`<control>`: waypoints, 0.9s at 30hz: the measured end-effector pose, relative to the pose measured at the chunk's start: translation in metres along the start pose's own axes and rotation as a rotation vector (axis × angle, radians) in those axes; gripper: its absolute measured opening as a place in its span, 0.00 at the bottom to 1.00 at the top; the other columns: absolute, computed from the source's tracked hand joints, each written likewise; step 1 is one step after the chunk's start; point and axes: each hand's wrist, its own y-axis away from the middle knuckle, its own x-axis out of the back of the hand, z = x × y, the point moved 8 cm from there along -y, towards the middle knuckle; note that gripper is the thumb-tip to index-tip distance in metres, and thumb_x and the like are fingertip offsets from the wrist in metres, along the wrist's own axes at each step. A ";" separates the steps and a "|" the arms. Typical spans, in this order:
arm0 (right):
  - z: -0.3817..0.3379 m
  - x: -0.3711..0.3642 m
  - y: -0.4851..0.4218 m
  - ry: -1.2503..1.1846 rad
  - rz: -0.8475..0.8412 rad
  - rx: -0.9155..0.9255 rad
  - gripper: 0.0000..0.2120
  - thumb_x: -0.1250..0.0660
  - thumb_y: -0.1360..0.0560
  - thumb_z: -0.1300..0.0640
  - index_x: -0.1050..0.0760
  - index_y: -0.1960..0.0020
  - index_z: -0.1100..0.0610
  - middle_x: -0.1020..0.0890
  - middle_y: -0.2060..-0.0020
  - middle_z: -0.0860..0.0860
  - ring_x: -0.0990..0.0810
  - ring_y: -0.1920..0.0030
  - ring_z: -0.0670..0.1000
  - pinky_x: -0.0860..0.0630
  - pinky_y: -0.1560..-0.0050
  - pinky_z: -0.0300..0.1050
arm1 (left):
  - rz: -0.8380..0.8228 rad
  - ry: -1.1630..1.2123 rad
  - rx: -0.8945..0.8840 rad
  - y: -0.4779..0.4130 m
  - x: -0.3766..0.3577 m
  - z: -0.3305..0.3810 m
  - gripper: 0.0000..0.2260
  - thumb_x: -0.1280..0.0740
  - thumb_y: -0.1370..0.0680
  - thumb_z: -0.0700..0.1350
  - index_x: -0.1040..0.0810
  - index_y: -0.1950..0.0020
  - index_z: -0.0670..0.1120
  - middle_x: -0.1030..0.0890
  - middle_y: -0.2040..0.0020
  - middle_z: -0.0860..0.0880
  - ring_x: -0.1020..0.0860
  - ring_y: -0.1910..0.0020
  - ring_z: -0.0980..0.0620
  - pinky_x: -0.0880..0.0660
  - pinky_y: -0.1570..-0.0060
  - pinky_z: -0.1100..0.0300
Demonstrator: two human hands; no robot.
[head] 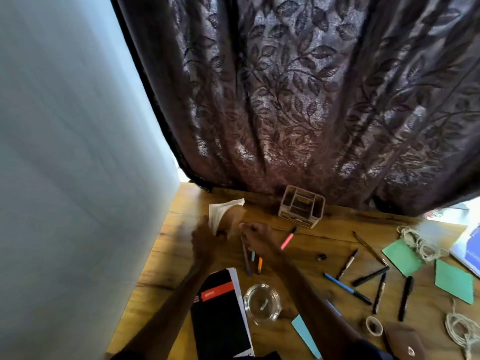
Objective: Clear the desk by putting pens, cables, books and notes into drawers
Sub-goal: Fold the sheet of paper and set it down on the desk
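Note:
My left hand grips a small brown-covered notebook with white pages, lifted and tilted at the far left of the wooden desk. My right hand is closed around several pens that point toward me. A black book with a red band lies under my left forearm. More pens lie loose to the right: a pink one, a blue one and several black ones. Green notes and a light blue note lie flat.
A clear desk organiser stands at the back by the dark leaf-patterned curtain. A glass ashtray sits near the black book. Coils of twine, a tape roll, a brown pouch and a blue-white book crowd the right. A pale wall bounds the left.

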 end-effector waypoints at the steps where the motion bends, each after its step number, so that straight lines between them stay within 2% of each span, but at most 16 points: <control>1: -0.008 -0.006 -0.005 0.016 -0.010 0.016 0.13 0.36 0.20 0.44 0.19 0.56 0.50 0.19 0.65 0.48 0.19 0.61 0.49 0.19 0.53 0.55 | 0.033 0.018 0.017 -0.007 0.007 -0.003 0.25 0.22 0.30 0.46 0.23 0.36 0.40 0.16 0.43 0.41 0.17 0.45 0.39 0.20 0.46 0.48; 3: -0.021 -0.016 -0.011 0.048 -0.024 0.033 0.12 0.35 0.21 0.44 0.18 0.52 0.51 0.18 0.61 0.48 0.17 0.56 0.51 0.19 0.49 0.54 | 0.073 0.020 0.062 -0.023 0.019 -0.008 0.25 0.22 0.30 0.46 0.24 0.37 0.40 0.17 0.42 0.41 0.17 0.45 0.39 0.20 0.46 0.48; 6: -0.029 -0.028 -0.017 0.003 -0.040 0.018 0.14 0.33 0.21 0.47 0.19 0.43 0.56 0.15 0.51 0.54 0.16 0.47 0.55 0.18 0.43 0.58 | 0.073 -0.012 0.139 -0.049 0.034 -0.018 0.25 0.23 0.30 0.45 0.26 0.37 0.38 0.18 0.42 0.39 0.19 0.44 0.37 0.21 0.46 0.45; 8: -0.031 -0.033 -0.021 -0.008 -0.044 0.022 0.13 0.32 0.21 0.49 0.19 0.42 0.56 0.15 0.47 0.55 0.16 0.45 0.56 0.20 0.41 0.58 | 0.090 -0.016 0.193 -0.065 0.044 -0.026 0.24 0.24 0.30 0.43 0.27 0.39 0.37 0.19 0.43 0.38 0.20 0.44 0.35 0.22 0.47 0.45; 11: -0.026 -0.034 -0.027 -0.015 -0.036 0.004 0.11 0.32 0.21 0.50 0.19 0.43 0.56 0.15 0.48 0.54 0.16 0.45 0.55 0.19 0.41 0.58 | 0.090 -0.032 0.263 -0.082 0.052 -0.039 0.26 0.24 0.29 0.43 0.30 0.36 0.36 0.22 0.41 0.37 0.21 0.41 0.35 0.23 0.43 0.42; 15: -0.011 -0.031 -0.032 -0.012 -0.004 -0.036 0.08 0.31 0.22 0.52 0.18 0.48 0.55 0.14 0.51 0.55 0.15 0.47 0.57 0.19 0.45 0.57 | 0.032 -0.120 0.326 -0.091 0.049 -0.059 0.32 0.26 0.25 0.50 0.34 0.31 0.34 0.25 0.35 0.35 0.23 0.36 0.34 0.25 0.38 0.43; 18: -0.002 -0.031 -0.032 -0.008 -0.025 -0.051 0.07 0.31 0.21 0.52 0.19 0.47 0.54 0.15 0.51 0.52 0.16 0.47 0.53 0.19 0.46 0.51 | 0.015 -0.166 0.295 -0.094 0.046 -0.062 0.32 0.27 0.23 0.48 0.37 0.27 0.35 0.25 0.34 0.36 0.23 0.35 0.35 0.25 0.35 0.43; 22: 0.003 -0.030 -0.030 0.018 -0.044 -0.039 0.09 0.32 0.21 0.51 0.20 0.44 0.54 0.16 0.49 0.50 0.17 0.47 0.49 0.17 0.44 0.52 | 0.020 -0.179 0.268 -0.095 0.044 -0.060 0.31 0.27 0.22 0.47 0.37 0.26 0.37 0.24 0.35 0.36 0.22 0.36 0.36 0.24 0.36 0.43; 27: 0.003 -0.030 -0.031 -0.004 0.025 -0.053 0.05 0.31 0.22 0.52 0.18 0.49 0.52 0.14 0.53 0.49 0.15 0.49 0.49 0.17 0.46 0.53 | 0.015 -0.193 0.242 -0.095 0.044 -0.060 0.30 0.27 0.22 0.49 0.36 0.28 0.37 0.24 0.36 0.37 0.21 0.37 0.36 0.23 0.37 0.44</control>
